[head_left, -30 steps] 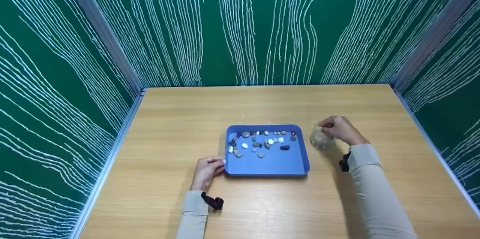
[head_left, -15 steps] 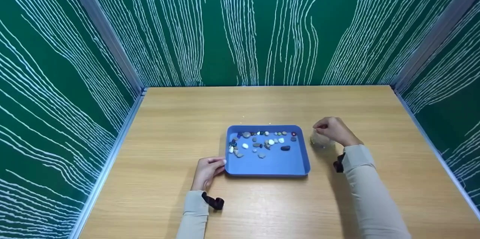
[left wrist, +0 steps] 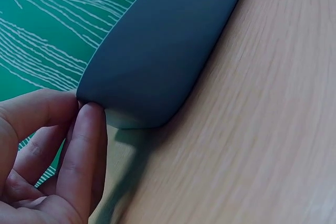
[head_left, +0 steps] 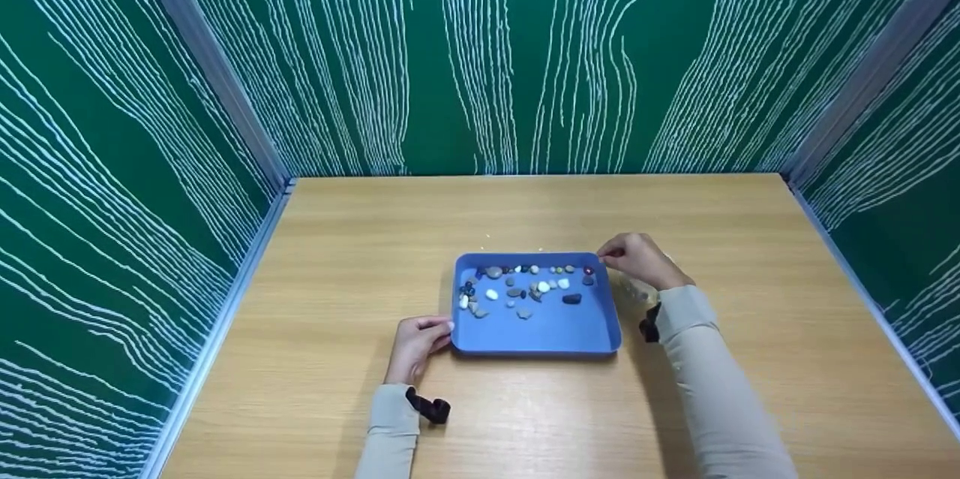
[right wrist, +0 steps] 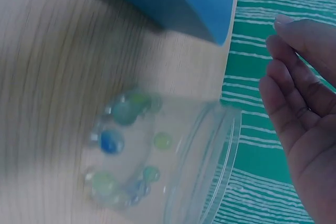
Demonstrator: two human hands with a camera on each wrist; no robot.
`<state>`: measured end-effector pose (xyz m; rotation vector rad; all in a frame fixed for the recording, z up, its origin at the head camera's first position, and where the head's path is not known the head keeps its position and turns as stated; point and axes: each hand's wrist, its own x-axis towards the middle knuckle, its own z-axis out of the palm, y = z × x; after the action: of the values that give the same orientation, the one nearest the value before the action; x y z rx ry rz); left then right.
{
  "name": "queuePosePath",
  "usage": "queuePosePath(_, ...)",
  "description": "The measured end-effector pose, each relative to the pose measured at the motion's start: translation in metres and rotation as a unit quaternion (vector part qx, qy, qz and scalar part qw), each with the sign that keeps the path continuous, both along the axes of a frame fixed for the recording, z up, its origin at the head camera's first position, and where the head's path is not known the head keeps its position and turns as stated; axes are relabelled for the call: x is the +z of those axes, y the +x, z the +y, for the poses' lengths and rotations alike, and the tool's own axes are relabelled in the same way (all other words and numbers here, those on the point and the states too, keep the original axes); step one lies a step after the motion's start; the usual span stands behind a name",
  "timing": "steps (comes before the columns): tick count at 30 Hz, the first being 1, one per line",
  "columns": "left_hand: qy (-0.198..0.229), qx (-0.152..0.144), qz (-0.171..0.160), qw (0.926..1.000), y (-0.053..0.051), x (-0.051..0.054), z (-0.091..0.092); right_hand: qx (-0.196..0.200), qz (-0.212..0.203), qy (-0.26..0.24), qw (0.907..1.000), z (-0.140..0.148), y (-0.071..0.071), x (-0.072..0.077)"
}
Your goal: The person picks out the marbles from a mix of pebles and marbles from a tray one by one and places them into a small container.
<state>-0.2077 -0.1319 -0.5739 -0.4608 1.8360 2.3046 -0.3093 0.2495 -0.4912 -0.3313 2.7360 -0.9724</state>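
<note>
My left hand [head_left: 412, 347] pinches the left wall of a blue tray [head_left: 536, 336] near its front corner. In the left wrist view, thumb and index finger [left wrist: 79, 156] meet at the tray's edge [left wrist: 163, 45]. Pebbles and glass marbles lie in the tray, including a dark stone [head_left: 571, 299] and a white pebble [head_left: 491, 294]. My right hand [head_left: 637, 257] hovers by the tray's far right corner. Its loosely bent fingers [right wrist: 289, 108] show nothing between them in the right wrist view. Below it stands a clear cup [right wrist: 184, 171] with several green and blue marbles inside.
A wooden table [head_left: 360, 239] bears everything, with green, white-lined panels [head_left: 450, 51] on its far side and both flanks. Tiny pale crumbs [head_left: 487, 236] lie behind the tray. The cup stands just right of the tray, partly hidden by my right hand and wrist in the head view.
My right hand has moved left from above the cup to the tray's far right corner. My left hand keeps its hold on the tray, which stays in place.
</note>
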Motion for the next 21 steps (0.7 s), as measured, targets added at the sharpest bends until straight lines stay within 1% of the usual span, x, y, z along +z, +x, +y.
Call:
queuePosePath(5,0.003,0.001,0.003,1.0,0.002,0.003,0.001,0.009,-0.007,0.001,0.9999,-0.016,-0.002,-0.005)
queuePosePath(7,0.001,0.0,0.002,1.0,0.002,0.004,0.001,0.016,-0.003,-0.001,0.9999,-0.022,-0.003,-0.007)
queuePosePath(12,-0.026,-0.005,0.004,0.9996,0.002,0.005,0.0,0.027,-0.011,-0.011,0.9995,-0.039,-0.006,-0.011)
queuePosePath(15,-0.039,-0.009,0.004,0.9992,0.001,0.005,-0.001,0.04,-0.005,-0.015,0.9991,-0.047,-0.007,-0.013)
queuePosePath(18,-0.039,-0.011,0.003,0.9992,0.001,0.005,-0.001,0.044,-0.002,-0.013,0.999,-0.056,-0.009,-0.012)
queuePosePath(21,-0.042,-0.01,-0.002,0.9991,0.0,0.004,-0.001,0.041,-0.014,-0.014,0.999,-0.065,-0.011,-0.011)
